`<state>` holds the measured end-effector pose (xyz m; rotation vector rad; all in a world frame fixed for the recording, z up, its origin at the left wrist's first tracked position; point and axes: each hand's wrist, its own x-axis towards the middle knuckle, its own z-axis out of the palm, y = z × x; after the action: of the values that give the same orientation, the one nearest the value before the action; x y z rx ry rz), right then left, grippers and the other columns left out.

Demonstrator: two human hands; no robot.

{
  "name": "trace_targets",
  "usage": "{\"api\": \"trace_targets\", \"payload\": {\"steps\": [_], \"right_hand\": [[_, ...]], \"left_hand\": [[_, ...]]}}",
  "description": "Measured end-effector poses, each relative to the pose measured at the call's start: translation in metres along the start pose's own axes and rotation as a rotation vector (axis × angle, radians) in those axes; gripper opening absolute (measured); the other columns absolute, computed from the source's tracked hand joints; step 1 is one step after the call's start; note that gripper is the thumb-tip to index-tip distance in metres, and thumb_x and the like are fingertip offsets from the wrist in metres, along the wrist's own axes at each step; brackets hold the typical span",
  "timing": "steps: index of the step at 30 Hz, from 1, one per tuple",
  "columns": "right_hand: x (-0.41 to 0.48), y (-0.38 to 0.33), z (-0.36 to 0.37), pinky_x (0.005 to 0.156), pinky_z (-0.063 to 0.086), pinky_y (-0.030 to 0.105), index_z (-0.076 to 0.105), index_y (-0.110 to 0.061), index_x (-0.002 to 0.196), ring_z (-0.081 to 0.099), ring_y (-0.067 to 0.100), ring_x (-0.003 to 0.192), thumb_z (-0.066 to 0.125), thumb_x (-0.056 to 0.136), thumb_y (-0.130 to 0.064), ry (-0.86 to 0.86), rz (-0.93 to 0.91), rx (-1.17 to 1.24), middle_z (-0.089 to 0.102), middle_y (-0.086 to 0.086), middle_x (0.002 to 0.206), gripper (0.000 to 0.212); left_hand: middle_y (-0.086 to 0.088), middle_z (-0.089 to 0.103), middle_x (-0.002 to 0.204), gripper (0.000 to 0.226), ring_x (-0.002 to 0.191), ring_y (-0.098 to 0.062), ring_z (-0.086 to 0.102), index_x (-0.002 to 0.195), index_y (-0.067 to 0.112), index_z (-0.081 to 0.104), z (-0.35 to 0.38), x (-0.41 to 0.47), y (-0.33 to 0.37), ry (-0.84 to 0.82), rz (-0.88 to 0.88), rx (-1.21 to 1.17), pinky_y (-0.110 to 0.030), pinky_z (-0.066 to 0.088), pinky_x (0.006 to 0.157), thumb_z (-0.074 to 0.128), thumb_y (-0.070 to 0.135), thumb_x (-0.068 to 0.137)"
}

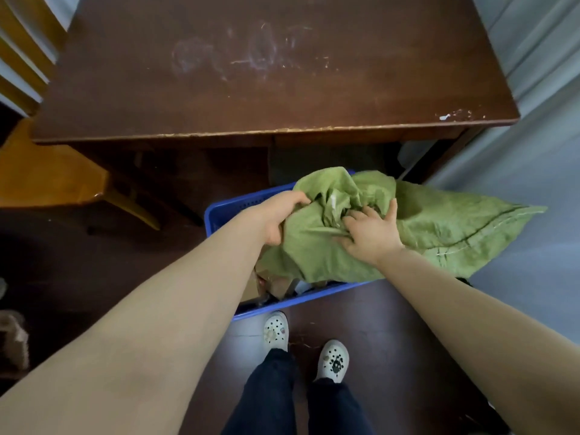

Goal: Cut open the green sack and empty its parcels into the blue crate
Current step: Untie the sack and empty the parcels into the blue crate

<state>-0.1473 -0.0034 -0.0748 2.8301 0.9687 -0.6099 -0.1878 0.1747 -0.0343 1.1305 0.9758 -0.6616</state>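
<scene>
The green sack [439, 224] lies crumpled over the blue crate [219, 211] on the floor, its stitched end hanging past the crate's right side. My left hand [276, 218] grips the sack's bunched fabric at its left. My right hand [370, 233] clutches a fold near the middle. Under the sack's lower edge, brown parcels [270, 285] show inside the crate.
A dark wooden desk [251, 73] stands just beyond the crate. A yellow wooden chair [56, 180] is at the left. My two feet in white clogs [332, 361] stand right behind the crate. Pale floor lies to the right.
</scene>
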Motion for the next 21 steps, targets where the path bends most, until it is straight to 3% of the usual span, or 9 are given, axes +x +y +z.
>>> {"api": "trace_targets", "payload": {"steps": [2, 5, 6, 8, 10, 13, 16, 18, 21], "right_hand": [[0.005, 0.003, 0.013, 0.115, 0.012, 0.058, 0.058, -0.011, 0.103, 0.054, 0.029, 0.114, 0.043, 0.094, -0.039, 0.028, 0.113, 0.306, 0.066, 0.008, 0.105, 0.034], [0.015, 0.011, 0.024, 0.1, 0.045, 0.045, 0.062, -0.005, 0.103, 0.061, 0.033, 0.103, 0.052, 0.093, -0.027, 0.076, 0.475, 1.101, 0.067, 0.015, 0.104, 0.027], [0.017, 0.015, 0.026, 0.095, 0.049, 0.043, 0.062, -0.005, 0.106, 0.062, 0.032, 0.103, 0.053, 0.093, -0.023, 0.101, 0.568, 1.325, 0.068, 0.015, 0.106, 0.024], [0.022, 0.024, 0.029, 0.082, 0.055, 0.035, 0.061, -0.007, 0.106, 0.064, 0.028, 0.096, 0.052, 0.094, -0.017, 0.153, 0.678, 1.616, 0.068, 0.01, 0.097, 0.019], [0.028, 0.032, 0.029, 0.06, 0.055, 0.024, 0.059, -0.007, 0.107, 0.064, 0.021, 0.082, 0.051, 0.094, -0.015, 0.194, 0.736, 1.726, 0.065, 0.005, 0.087, 0.017], [0.038, 0.045, 0.034, 0.045, 0.051, 0.015, 0.059, -0.006, 0.105, 0.064, 0.014, 0.071, 0.05, 0.095, -0.013, 0.21, 0.753, 1.777, 0.064, 0.004, 0.083, 0.015], [0.047, 0.061, 0.046, 0.051, 0.053, 0.018, 0.061, -0.011, 0.088, 0.067, 0.011, 0.062, 0.052, 0.094, -0.015, 0.212, 0.782, 1.75, 0.065, 0.004, 0.081, 0.011], [0.051, 0.071, 0.056, 0.064, 0.053, 0.027, 0.062, -0.015, 0.085, 0.067, 0.018, 0.074, 0.054, 0.092, -0.017, 0.171, 0.787, 1.754, 0.068, 0.01, 0.089, 0.011], [0.056, 0.085, 0.072, 0.069, 0.053, 0.034, 0.066, -0.012, 0.091, 0.067, 0.027, 0.081, 0.054, 0.09, -0.021, 0.068, 0.867, 1.823, 0.074, 0.013, 0.084, 0.015]], "left_hand": [[-0.008, 0.069, 0.076, 0.033, 0.075, -0.023, 0.063, 0.089, 0.009, 0.067, -0.004, 0.007, 0.004, -0.103, 0.058, -0.146, -0.031, 0.051, 0.074, 0.046, 0.034, 0.084], [-0.011, 0.063, 0.098, 0.043, 0.089, -0.023, 0.058, 0.113, 0.001, 0.06, -0.014, 0.027, 0.003, -0.111, 0.173, -0.384, -0.034, 0.047, 0.082, 0.035, 0.025, 0.088], [-0.013, 0.061, 0.114, 0.042, 0.099, -0.024, 0.057, 0.125, 0.001, 0.053, -0.017, 0.038, -0.002, -0.011, 0.227, -0.326, -0.032, 0.046, 0.086, 0.035, 0.015, 0.09], [-0.014, 0.042, 0.145, 0.057, 0.126, -0.027, 0.047, 0.144, 0.008, 0.032, -0.024, 0.065, -0.02, 0.268, 0.298, 0.129, -0.026, 0.04, 0.093, 0.045, 0.0, 0.089], [-0.011, 0.016, 0.158, 0.093, 0.142, -0.029, 0.026, 0.152, 0.02, 0.006, -0.027, 0.093, -0.046, 0.341, 0.233, 0.67, -0.027, 0.032, 0.107, 0.064, 0.004, 0.081], [-0.012, -0.006, 0.159, 0.128, 0.147, -0.032, 0.005, 0.148, 0.023, -0.017, -0.023, 0.131, -0.073, 0.324, 0.144, 0.934, -0.036, 0.016, 0.118, 0.082, 0.021, 0.068], [-0.012, -0.015, 0.159, 0.14, 0.148, -0.032, -0.005, 0.146, 0.026, -0.024, -0.009, 0.173, -0.076, 0.3, 0.204, 0.875, -0.042, 0.011, 0.121, 0.087, 0.026, 0.061], [-0.01, -0.021, 0.158, 0.141, 0.147, -0.031, -0.011, 0.144, 0.031, -0.027, 0.001, 0.2, -0.071, 0.288, 0.247, 0.934, -0.047, 0.01, 0.121, 0.087, 0.03, 0.06], [-0.009, -0.028, 0.155, 0.124, 0.145, -0.032, -0.021, 0.147, 0.039, -0.014, 0.014, 0.235, -0.062, 0.212, 0.29, 1.052, -0.051, 0.004, 0.118, 0.081, 0.034, 0.068]]}}
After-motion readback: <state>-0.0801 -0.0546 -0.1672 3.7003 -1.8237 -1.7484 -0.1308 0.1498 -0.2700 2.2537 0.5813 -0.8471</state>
